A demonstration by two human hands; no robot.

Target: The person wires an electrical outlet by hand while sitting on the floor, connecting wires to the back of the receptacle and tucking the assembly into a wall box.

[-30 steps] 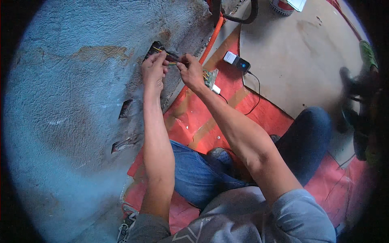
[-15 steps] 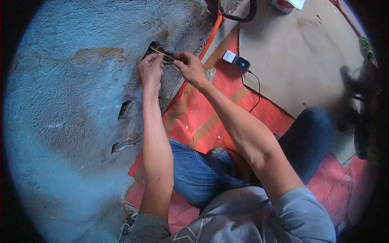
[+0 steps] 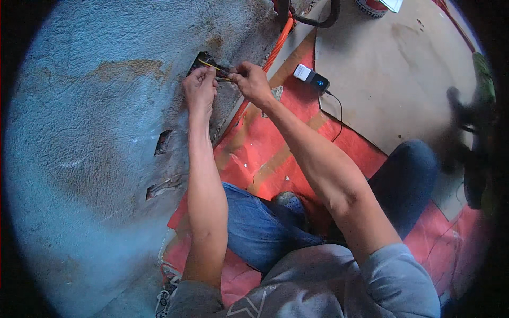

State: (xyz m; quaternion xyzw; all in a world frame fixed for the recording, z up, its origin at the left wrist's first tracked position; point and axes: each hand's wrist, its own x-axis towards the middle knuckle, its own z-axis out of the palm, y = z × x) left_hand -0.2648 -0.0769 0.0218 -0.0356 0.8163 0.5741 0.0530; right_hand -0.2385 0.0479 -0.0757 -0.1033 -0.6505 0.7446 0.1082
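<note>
Yellow and dark wires (image 3: 223,72) come out of a rough rectangular opening (image 3: 201,58) in the blue-grey wall (image 3: 106,132). My left hand (image 3: 200,93), fingers closed, pinches the wires just outside the opening. My right hand (image 3: 253,86) grips them a little to the right, thumb and fingertips together; exactly which strand each hand holds is hard to tell. Behind my right wrist, a small pale metal piece (image 3: 272,100) is partly hidden.
Two lower openings (image 3: 161,142) are cut in the wall. An orange corrugated conduit (image 3: 278,42) runs along its foot. A black-and-white device with a cable (image 3: 313,79) lies on red sheeting (image 3: 297,95). A beige board (image 3: 387,79) holds a bucket (image 3: 371,8); dark objects stand far right.
My right hand has shifted slightly upward along the wires, and its wrist and forearm now cover more of the small metal piece. My left hand has barely moved.
</note>
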